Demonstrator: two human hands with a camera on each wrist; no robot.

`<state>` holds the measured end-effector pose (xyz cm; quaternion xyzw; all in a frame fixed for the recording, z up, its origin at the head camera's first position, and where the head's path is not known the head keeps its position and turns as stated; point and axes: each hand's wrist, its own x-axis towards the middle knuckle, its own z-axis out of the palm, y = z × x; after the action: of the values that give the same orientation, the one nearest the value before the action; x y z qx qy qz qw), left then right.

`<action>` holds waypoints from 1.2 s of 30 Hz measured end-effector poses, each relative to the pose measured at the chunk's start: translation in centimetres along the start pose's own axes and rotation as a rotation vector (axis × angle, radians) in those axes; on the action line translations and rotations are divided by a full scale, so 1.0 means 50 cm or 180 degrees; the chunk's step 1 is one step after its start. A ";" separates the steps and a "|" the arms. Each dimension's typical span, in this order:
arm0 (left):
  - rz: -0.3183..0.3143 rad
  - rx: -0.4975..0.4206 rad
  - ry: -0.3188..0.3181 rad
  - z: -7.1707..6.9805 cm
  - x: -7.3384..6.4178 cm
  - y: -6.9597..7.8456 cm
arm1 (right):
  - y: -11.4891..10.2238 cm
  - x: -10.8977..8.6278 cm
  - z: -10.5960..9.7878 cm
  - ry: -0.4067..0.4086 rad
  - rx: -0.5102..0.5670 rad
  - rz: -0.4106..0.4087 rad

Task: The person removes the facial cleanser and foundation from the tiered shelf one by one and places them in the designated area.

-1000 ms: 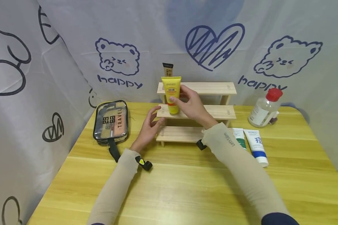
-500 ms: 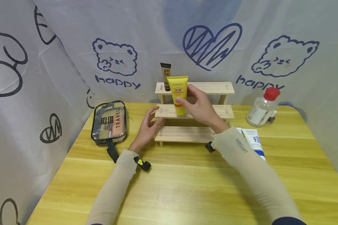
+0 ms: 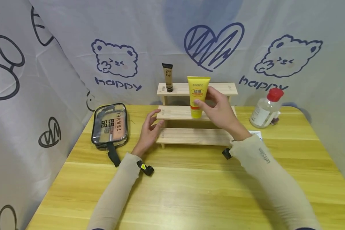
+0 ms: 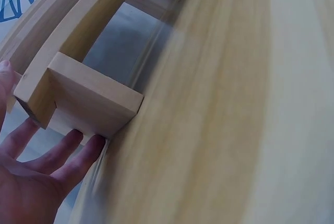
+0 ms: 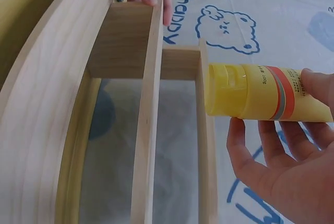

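Observation:
In the head view, my right hand (image 3: 221, 110) pinches a yellow squeeze tube (image 3: 197, 95) upright, cap down, in front of the three-tier wooden stand (image 3: 194, 135). In the right wrist view, its yellow cap (image 5: 227, 89) lies by the top board's edge; contact is unclear. My left hand (image 3: 149, 131) is at the stand's left end, fingers extended and touching it. The left wrist view shows fingertips (image 4: 96, 143) against the end panel (image 4: 96, 93). A small tan tube (image 3: 168, 78) with black ends stands upright at the left of the top shelf.
A clear travel pouch (image 3: 110, 126) with black trim lies left of the stand. A clear bottle (image 3: 264, 110) with a red cap stands on the right. A white tube (image 3: 257, 133) is mostly hidden behind my right sleeve. A printed curtain (image 3: 161, 35) hangs behind the table (image 3: 187, 191).
My right hand has carried the yellow tube to the right along the stand, uncovering the tan tube. The sleeve now covers most of the white tubes. My left hand stays at the stand's end.

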<state>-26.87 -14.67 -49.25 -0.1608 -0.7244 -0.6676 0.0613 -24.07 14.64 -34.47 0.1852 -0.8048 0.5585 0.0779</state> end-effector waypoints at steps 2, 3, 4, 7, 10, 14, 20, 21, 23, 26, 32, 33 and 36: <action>-0.0003 -0.0017 -0.0006 0.000 -0.001 0.000 | 0.001 -0.010 -0.015 0.0013 -0.0040 0.0031; -0.0003 -0.0024 -0.0009 0.000 -0.001 -0.001 | 0.001 -0.014 -0.023 0.0022 -0.0067 0.0049; -0.0002 -0.0032 -0.0012 0.000 -0.002 -0.001 | 0.001 -0.020 -0.031 0.0031 -0.0095 0.0072; 0.0010 -0.0041 -0.0025 -0.001 -0.002 -0.002 | -0.002 -0.041 -0.061 0.0083 -0.0165 0.0171; 0.0009 -0.0009 -0.0036 -0.001 -0.002 -0.003 | -0.004 -0.064 -0.094 0.0189 -0.0317 0.0280; -0.0006 0.0038 -0.0030 -0.003 -0.002 -0.004 | 0.000 -0.095 -0.140 0.0337 -0.0519 0.0388; 0.0007 0.0015 -0.0049 -0.003 -0.001 -0.004 | 0.024 -0.132 -0.194 0.0503 -0.0666 0.0389; 0.0009 0.0007 -0.0054 -0.003 0.000 -0.005 | 0.029 -0.137 -0.201 0.0518 -0.0694 0.0410; 0.0002 -0.0006 -0.0060 -0.003 0.000 -0.005 | 0.039 -0.149 -0.214 0.0539 -0.0752 0.0491; -0.0022 -0.0002 -0.0069 -0.003 0.001 -0.005 | 0.054 -0.165 -0.232 0.0559 -0.0820 0.0636; -0.0058 0.0020 -0.0072 -0.003 -0.001 -0.006 | 0.082 -0.199 -0.264 0.0598 -0.1004 0.0835; -0.0064 0.0022 -0.0073 -0.003 -0.001 -0.006 | 0.087 -0.205 -0.269 0.0612 -0.1027 0.0839; -0.0084 0.0046 -0.0075 -0.003 -0.001 -0.005 | 0.101 -0.220 -0.284 0.0662 -0.1085 0.0839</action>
<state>-26.90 -14.85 -49.47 -0.1586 -0.7319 -0.6611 0.0451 -17.04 31.69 -37.35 0.0042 -0.8923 0.4360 0.1169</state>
